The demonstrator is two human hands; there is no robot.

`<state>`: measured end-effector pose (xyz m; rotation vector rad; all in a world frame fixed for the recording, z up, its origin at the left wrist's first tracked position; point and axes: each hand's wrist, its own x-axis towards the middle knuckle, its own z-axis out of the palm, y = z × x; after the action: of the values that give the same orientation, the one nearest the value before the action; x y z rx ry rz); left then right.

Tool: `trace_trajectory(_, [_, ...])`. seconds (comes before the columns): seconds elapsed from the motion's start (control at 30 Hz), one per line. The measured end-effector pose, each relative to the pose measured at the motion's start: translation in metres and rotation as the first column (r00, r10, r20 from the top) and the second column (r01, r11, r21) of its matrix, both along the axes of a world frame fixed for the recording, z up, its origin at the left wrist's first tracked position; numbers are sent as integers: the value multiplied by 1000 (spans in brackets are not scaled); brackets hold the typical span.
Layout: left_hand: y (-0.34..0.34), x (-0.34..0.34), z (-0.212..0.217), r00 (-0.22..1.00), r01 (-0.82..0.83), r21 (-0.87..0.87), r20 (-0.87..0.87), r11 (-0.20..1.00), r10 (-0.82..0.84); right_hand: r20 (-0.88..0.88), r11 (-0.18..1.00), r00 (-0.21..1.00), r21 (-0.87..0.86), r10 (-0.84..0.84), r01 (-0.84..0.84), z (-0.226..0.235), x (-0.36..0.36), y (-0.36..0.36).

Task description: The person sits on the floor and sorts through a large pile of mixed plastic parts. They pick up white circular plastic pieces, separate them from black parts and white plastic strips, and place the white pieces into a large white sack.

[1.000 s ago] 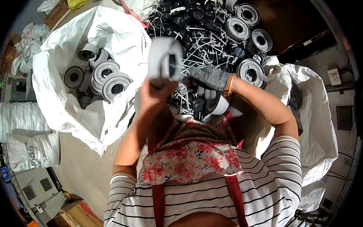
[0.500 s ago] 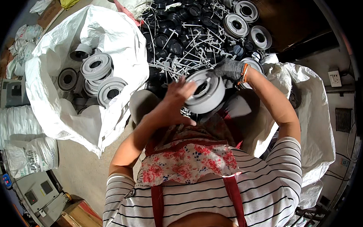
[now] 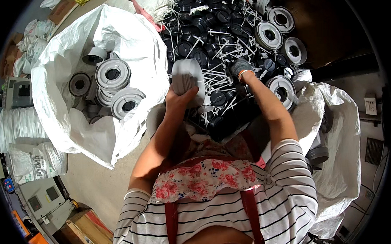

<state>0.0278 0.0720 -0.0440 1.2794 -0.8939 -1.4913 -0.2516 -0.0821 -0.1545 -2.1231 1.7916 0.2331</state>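
Light-grey round plastic part [image 3: 188,81] with a ridged outer side: located at the left edge of the pile, as seen from the head, and grasped from its near edge by the bare left hand [image 3: 180,99]. The part is tilted up on edge; whether it touches the pile cannot be determined. The right hand [image 3: 241,68], in a dark-grey knitted glove with an orange cuff, reaches into the pile; its fingertips are hidden, so whether it grasps anything cannot be told. The pile consists of black round plastic caps [image 3: 200,58] with thin light-grey plastic sticks [image 3: 222,73] scattered over them. Light-grey plastic wheels with dark centres [image 3: 262,36] line the right side of the pile. To the left of the held part stands an open white woven-plastic sack [image 3: 57,114], containing grey round parts with central holes [image 3: 102,77], some stacked on one another. A second open white sack [image 3: 341,173] stands beside the right arm and contains dark-grey round pieces [image 3: 318,155]. A white apron with red flowers [image 3: 214,177] covers the front of a white shirt with dark stripes [image 3: 288,196].
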Motion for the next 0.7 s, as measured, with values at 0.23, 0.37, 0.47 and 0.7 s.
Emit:
trace_trajectory(0.23, [2,-5,3,944,-18,-13,-331,1000,13,412,801,747,-536,523,-265,124,55,76])
trace_trajectory(0.37, [20,-8,24,831,34,-13,-555,999,-36,595,917,713,-357,371,-178,159,89,117])
trace_trajectory(0.47, [34,-4,30,891,50,-31,-450,998,-58,496,869,779,-480,384,-122,173,96,131])
trace_trajectory(0.7, [45,21,51,871,320,6,-396,947,-292,163,661,688,-499,707,-560,202,90,153])
